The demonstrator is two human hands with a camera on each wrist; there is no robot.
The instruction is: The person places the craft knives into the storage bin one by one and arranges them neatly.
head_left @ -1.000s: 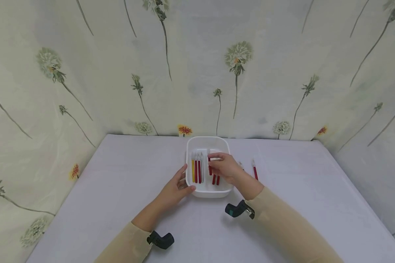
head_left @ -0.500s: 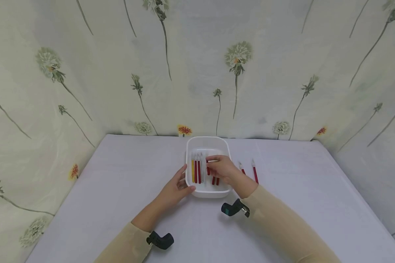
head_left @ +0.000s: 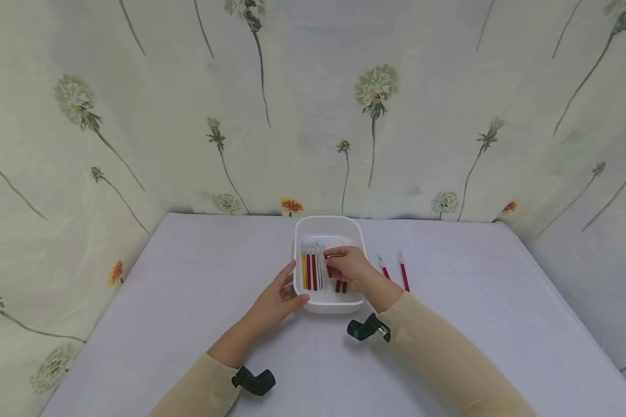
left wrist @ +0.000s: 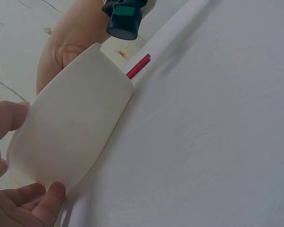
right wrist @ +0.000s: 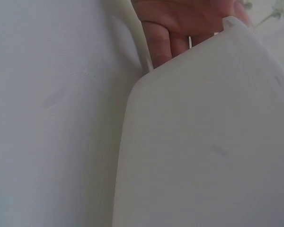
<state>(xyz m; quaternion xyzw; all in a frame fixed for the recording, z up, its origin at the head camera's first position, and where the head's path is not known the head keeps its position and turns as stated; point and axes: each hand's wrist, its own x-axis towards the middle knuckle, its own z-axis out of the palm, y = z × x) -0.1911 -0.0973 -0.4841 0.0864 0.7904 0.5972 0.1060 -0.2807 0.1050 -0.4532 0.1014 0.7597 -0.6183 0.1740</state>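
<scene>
A white plastic box (head_left: 328, 308) with rounded corners stands on the table. My left hand (head_left: 275, 299) grips its near left corner, thumb at the front rim and fingers along the left wall. In the left wrist view, fingertips (left wrist: 54, 194) touch the box's lower edge. My right hand (head_left: 350, 267) reaches inside the box and pinches a slim red pen-like stick (head_left: 329, 272), its upper part hidden by the fingers. To its left, a row holds a yellow stick (head_left: 304, 272), red sticks (head_left: 312, 273) and a pale one (head_left: 320, 274). Two red ends (head_left: 341, 286) show below my right hand.
Right of the box, two more red sticks (head_left: 404, 273) with clear pointed tips lie on the white-covered table (head_left: 448, 324). A flower-printed curtain (head_left: 313, 116) hangs behind and at both sides. Dark wrist cameras (head_left: 368, 328) stick out from both sleeves.
My right hand has shifted left within the box, carrying the red stick closer to the row. The two sticks on the table now show more. My left hand has stayed in place.
</scene>
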